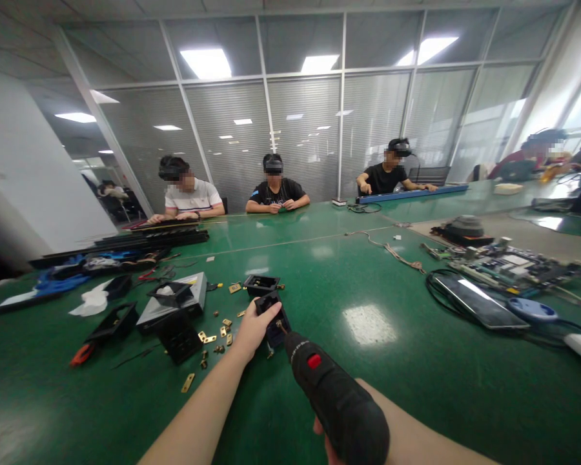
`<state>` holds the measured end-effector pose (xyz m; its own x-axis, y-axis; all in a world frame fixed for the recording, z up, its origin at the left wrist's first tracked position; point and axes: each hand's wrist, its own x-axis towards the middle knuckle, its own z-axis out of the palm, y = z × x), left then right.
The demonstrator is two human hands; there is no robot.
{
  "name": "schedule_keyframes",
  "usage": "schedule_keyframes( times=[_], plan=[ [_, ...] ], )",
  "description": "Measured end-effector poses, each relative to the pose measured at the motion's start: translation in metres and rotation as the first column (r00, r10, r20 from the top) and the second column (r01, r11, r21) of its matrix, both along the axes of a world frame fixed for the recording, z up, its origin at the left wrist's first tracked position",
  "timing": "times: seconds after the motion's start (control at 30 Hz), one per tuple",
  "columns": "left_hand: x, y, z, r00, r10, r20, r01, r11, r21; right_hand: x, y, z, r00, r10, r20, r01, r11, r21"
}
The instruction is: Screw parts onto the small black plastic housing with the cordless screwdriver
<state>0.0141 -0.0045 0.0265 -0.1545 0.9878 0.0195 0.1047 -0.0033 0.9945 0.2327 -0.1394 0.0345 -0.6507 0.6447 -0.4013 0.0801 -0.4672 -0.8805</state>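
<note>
Fingers of the left hand [256, 328], seen in the head view, curl snugly around a small black box [273, 334] near the green desk [401, 381], thumb along its side, presumably to brace it against turning. The right hand [325, 442], mostly hidden, wraps a black power drill [339, 400], its bit aimed into the box, seemingly for a straight push; whether it touches is hard to tell. Loose brass plates [188, 383] and screws [204, 364] lie left of the left forearm, likely for easy picking, with another box [261, 294] just beyond
</note>
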Motion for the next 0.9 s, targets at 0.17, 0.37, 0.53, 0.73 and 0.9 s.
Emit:
schedule_keyframes(
  times=[0.17, 0.37, 0.53, 0.73, 0.9],
  plan=[
    [0.0, 0.0, -0.001, 1.0, -0.001, 0.009, 0.002, 1.0, -0.009, 0.0, -0.005, 0.0, 1.0, -0.017, 0.005, 0.017, 0.998, 0.062],
    [0.003, -0.001, 0.002, 1.0, 0.014, 0.011, -0.014, 1.0, 0.006, 0.032, -0.018, -0.001, 0.999, -0.02, 0.042, 0.013, 0.989, 0.145],
    [0.003, -0.001, 0.002, 1.0, 0.012, 0.017, -0.012, 1.0, -0.014, 0.058, -0.029, 0.003, 0.997, -0.032, 0.073, 0.017, 0.98, 0.197],
    [0.004, -0.001, 0.002, 0.999, 0.001, 0.037, -0.001, 1.0, -0.022, 0.051, -0.026, 0.023, 0.992, -0.02, 0.124, -0.007, 0.977, 0.213],
    [0.003, 0.0, 0.001, 0.999, -0.004, 0.036, 0.005, 1.0, -0.011, 0.046, -0.029, 0.045, 0.993, 0.032, 0.116, -0.053, 0.981, 0.185]
  ],
)
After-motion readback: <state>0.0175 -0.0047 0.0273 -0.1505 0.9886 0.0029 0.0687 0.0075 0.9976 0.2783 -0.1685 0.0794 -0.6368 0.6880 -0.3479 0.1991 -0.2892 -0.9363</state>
